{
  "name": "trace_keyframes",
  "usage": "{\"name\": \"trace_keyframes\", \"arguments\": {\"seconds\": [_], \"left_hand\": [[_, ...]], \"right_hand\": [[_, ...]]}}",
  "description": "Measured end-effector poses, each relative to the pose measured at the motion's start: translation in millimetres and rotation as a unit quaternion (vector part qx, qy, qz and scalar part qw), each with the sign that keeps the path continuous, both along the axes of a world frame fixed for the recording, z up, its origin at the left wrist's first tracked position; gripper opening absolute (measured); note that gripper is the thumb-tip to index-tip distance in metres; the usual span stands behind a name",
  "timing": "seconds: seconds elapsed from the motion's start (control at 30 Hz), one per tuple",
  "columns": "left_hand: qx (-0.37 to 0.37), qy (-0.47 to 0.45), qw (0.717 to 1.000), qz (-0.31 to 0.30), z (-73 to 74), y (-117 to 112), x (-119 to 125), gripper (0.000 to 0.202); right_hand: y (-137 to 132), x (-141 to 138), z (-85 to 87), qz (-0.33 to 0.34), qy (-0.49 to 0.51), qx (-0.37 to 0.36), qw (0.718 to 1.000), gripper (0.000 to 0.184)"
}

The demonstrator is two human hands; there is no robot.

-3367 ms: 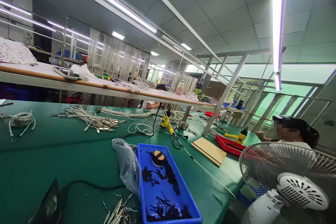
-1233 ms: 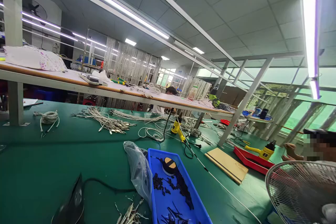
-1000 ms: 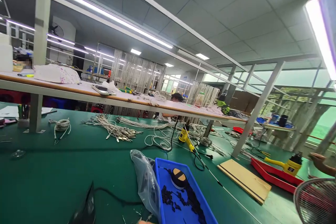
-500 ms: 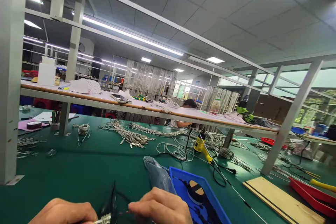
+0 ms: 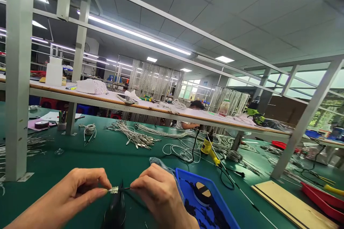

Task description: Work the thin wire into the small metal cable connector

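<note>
left hand (image 5: 70,195) pinching braided metal cable end (image 5: 114,189) | right hand (image 5: 160,194) nipping thin dark tube (image 5: 125,188) at its tip | both raised above green bench (image 5: 88,157), near blue tray (image 5: 179,178) | likely light, stiff, small, slippery; best gripped fingertip-close to the joint

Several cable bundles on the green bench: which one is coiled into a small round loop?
The small coil by the shelf's support post, at far left. The big bundle to its right lies fanned out in straight strands, not wound.
</note>
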State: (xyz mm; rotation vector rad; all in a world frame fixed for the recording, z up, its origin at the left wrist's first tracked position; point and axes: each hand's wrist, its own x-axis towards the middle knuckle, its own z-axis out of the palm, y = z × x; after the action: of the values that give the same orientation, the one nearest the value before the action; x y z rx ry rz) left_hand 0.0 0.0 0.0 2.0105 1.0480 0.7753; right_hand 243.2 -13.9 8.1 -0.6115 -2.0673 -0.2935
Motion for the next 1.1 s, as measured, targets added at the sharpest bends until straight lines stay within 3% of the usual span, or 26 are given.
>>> {"name": "trace_keyframes", "arguments": {"seconds": [0.27, 0.43, 0.57, 1.1], "left_hand": [[-0.017, 0.042, 0.999, -0.011, 5.2, 12, 2, 0.034], [0.002, 0.085, 0.996, 0.011, 5.5, 17, 4, 0.034], [-0.006, 0.135, 0.991, -0.005, 4.9, 19, 6, 0.036], [0.004, 0.151, 0.988, -0.008, 4.6, 18, 11, 0.037]], "right_hand": [[5, -2, -16.1, -0.039, 0.006, -0.128, 0.991, 0.012], [9, -1, -25.9, -0.048, 0.014, -0.149, 0.988, 0.009], [11, 0, -32.7, -0.058, 0.022, -0.16, 0.985, 0.01], [10, 0, -39.9, -0.066, 0.042, -0.191, 0.979, 0.014]]}}
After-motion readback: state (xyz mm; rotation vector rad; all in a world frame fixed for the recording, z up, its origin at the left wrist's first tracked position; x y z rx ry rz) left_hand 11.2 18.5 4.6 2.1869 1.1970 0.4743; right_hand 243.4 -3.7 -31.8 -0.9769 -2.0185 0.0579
